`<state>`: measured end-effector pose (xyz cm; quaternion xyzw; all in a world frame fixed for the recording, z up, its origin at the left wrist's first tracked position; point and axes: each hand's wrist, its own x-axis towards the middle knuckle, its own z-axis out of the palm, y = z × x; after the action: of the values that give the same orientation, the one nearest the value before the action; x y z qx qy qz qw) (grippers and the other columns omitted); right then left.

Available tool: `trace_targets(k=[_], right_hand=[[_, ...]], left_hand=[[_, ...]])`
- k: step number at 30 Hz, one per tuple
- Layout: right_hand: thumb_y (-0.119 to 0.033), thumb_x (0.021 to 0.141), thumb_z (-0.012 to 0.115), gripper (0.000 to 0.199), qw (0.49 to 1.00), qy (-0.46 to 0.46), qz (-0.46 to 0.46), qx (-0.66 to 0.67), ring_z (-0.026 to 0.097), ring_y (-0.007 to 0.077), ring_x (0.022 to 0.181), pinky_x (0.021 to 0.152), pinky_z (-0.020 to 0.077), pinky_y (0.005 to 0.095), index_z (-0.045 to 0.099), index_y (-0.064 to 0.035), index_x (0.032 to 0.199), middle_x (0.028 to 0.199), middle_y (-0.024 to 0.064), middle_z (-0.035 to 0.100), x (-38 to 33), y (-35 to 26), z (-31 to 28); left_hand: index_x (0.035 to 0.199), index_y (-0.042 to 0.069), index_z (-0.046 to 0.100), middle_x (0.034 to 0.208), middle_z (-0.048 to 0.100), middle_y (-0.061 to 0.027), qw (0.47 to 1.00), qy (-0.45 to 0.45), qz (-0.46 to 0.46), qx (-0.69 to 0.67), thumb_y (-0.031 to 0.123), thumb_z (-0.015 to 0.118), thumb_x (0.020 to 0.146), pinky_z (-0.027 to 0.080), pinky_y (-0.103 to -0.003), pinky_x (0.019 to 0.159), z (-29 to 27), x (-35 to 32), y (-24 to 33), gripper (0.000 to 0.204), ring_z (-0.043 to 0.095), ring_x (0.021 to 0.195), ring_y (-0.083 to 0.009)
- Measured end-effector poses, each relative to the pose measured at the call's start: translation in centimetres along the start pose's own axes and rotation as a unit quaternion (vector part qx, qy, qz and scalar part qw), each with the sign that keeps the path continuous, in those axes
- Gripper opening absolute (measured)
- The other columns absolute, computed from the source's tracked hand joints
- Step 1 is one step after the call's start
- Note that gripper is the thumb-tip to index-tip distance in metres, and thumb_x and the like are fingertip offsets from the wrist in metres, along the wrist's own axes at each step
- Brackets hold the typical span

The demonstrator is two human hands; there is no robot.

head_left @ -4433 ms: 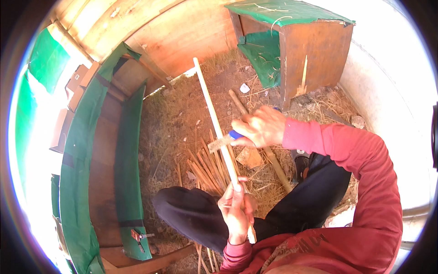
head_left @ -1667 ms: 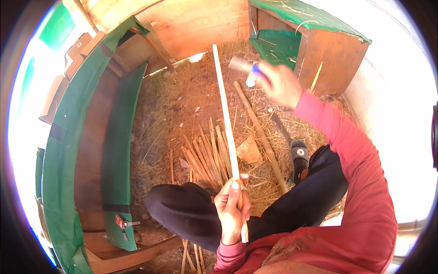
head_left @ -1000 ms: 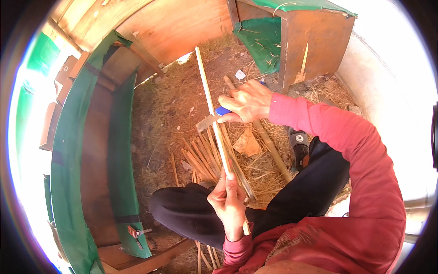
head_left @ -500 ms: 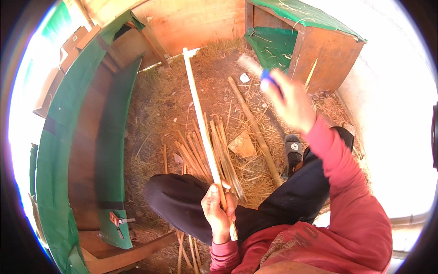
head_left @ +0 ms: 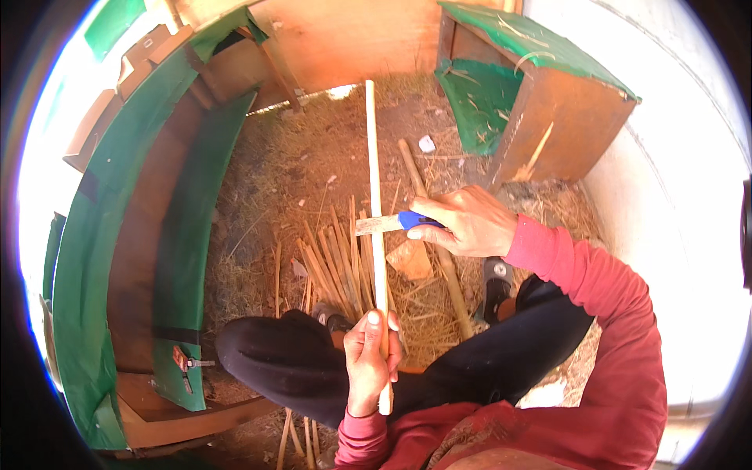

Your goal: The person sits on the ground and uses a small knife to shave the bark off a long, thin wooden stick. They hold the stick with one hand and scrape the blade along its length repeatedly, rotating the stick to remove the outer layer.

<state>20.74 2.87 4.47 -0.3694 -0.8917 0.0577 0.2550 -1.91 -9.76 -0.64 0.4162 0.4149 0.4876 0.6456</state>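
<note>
Straw-strewn dirt floor [head_left: 313, 157]: split cane strips [head_left: 337, 262], thick pole [head_left: 435, 235], wood chip [head_left: 410, 258].

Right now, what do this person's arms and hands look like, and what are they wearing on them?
Both hands are bare: no gloves, rings or watch show on the left hand or the right hand. Both arms wear long red sleeves: the right sleeve runs loose and creased to the wrist, and the left cuff shows at the wrist.

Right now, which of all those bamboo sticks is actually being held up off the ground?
The long pale stick, gripped by the left hand, knife against it; the pile of sticks lies on the ground.
</note>
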Motion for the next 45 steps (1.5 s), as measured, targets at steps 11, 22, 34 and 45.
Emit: trace_targets(k=[11,22,34,45], right_hand=[[-0.040,0.091,0.061,0.031,0.997,0.060,0.000,-0.048,0.057,0.0366,0.049,0.045,0.0429,0.0449,0.061,-0.0094,0.099,0.061,0.0133,0.059,-1.0,3.5,0.2],[-0.045,0.087,0.065,0.040,0.987,0.051,0.008,-0.151,0.058,0.0319,0.047,0.041,0.0416,0.0430,0.059,-0.0079,0.098,0.056,0.0099,0.057,-0.4,4.0,1.9],[-0.053,0.100,0.038,0.055,0.872,0.183,0.388,-0.235,0.066,0.0315,0.061,0.053,0.0524,0.0419,0.064,-0.0045,0.095,0.062,0.0135,0.062,1.1,16.2,-3.1],[-0.047,0.090,0.061,0.041,0.999,0.024,-0.022,-0.007,0.056,0.0379,0.047,0.044,0.0423,0.0455,0.058,-0.0058,0.087,0.054,0.0142,0.055,3.2,2.4,3.0]], left_hand=[[0.076,0.011,0.044,0.052,0.033,0.0069,0.996,0.010,0.045,0.078,0.037,0.042,0.104,0.018,-0.021,0.037,3.5,5.5,-0.4,0.038,0.027,0.040,-0.0014],[0.073,0.008,0.044,0.053,0.037,0.0057,0.986,0.039,0.034,0.159,0.033,0.040,0.105,0.023,-0.024,0.044,2.9,4.9,-1.6,0.041,0.031,0.048,-0.0035],[0.073,0.011,0.042,0.047,0.039,0.0020,0.996,-0.038,-0.066,0.056,0.033,0.044,0.104,0.023,-0.022,0.033,-0.1,0.0,-1.7,0.038,0.031,0.035,-0.0054],[0.070,0.012,0.038,0.045,0.033,0.0037,0.997,0.056,0.007,0.049,0.044,0.040,0.103,0.021,-0.021,0.033,0.5,2.5,-1.1,0.046,0.027,0.035,-0.0044]])
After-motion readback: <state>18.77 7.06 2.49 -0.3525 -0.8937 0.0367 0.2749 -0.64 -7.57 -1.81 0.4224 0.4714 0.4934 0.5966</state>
